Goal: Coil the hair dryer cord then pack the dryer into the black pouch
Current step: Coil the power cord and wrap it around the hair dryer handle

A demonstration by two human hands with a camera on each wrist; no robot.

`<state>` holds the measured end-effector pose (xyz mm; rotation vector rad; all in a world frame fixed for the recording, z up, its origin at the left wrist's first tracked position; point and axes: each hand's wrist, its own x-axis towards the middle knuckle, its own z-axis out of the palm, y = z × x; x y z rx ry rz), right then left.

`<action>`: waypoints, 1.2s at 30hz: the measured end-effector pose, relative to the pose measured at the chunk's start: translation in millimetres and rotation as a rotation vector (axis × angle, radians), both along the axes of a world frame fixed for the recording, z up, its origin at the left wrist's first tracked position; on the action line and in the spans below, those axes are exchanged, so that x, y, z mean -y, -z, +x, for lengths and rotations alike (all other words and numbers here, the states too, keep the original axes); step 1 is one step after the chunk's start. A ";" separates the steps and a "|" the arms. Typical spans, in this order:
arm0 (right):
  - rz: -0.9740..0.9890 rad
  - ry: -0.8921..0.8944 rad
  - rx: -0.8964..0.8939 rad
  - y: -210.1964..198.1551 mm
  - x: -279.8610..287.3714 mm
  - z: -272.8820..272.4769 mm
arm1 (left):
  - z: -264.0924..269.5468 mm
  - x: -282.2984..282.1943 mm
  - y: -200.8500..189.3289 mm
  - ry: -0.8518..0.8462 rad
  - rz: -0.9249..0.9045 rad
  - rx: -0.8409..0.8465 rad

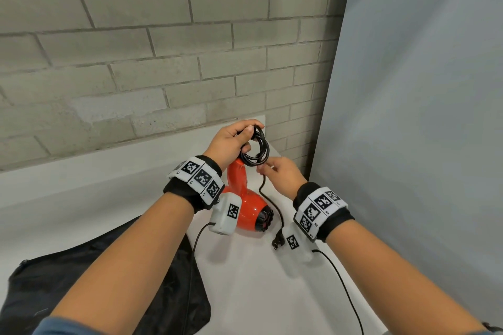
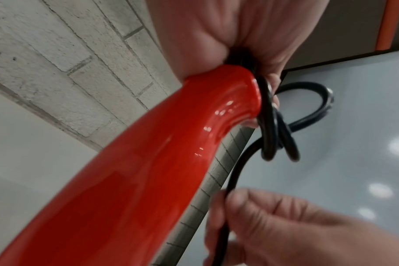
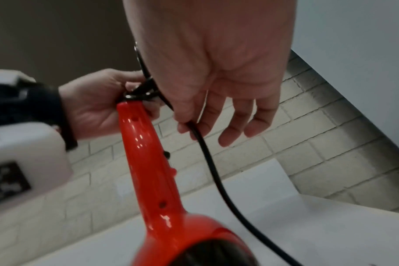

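The red hair dryer (image 1: pixel 246 208) stands with its handle (image 2: pixel 148 162) pointing up and its black nozzle end toward me. My left hand (image 1: pixel 231 141) grips the top of the handle together with a few coiled loops of black cord (image 1: pixel 258 151). The loops (image 2: pixel 276 129) hang just past the handle end. My right hand (image 1: pixel 277 171) pinches the loose cord (image 3: pixel 207 154) between thumb and forefinger just right of the coil, other fingers relaxed. The rest of the cord trails down to the plug (image 1: pixel 278 239) lying on the white table (image 1: pixel 258 280). The black pouch (image 1: pixel 103 280) lies flat at lower left.
A grey brick wall (image 1: pixel 136 49) stands behind the table. A pale grey panel (image 1: pixel 422 117) closes off the right side. Thin black cables (image 1: pixel 343 285) run from the white wrist camera units along both forearms.
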<state>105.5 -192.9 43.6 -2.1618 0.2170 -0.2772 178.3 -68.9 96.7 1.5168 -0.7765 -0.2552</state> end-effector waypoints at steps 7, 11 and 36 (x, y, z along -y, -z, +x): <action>-0.132 0.140 -0.181 25.1 15.9 1.1 | 4.2 -2.6 3.0 -0.021 0.038 0.029; 0.004 -0.102 0.004 1.2 3.4 -4.3 | 1.8 -2.7 0.8 -0.004 0.066 0.054; -0.258 0.137 0.381 -84.8 -1.9 -17.2 | -7.0 -2.5 -9.5 0.071 0.280 0.132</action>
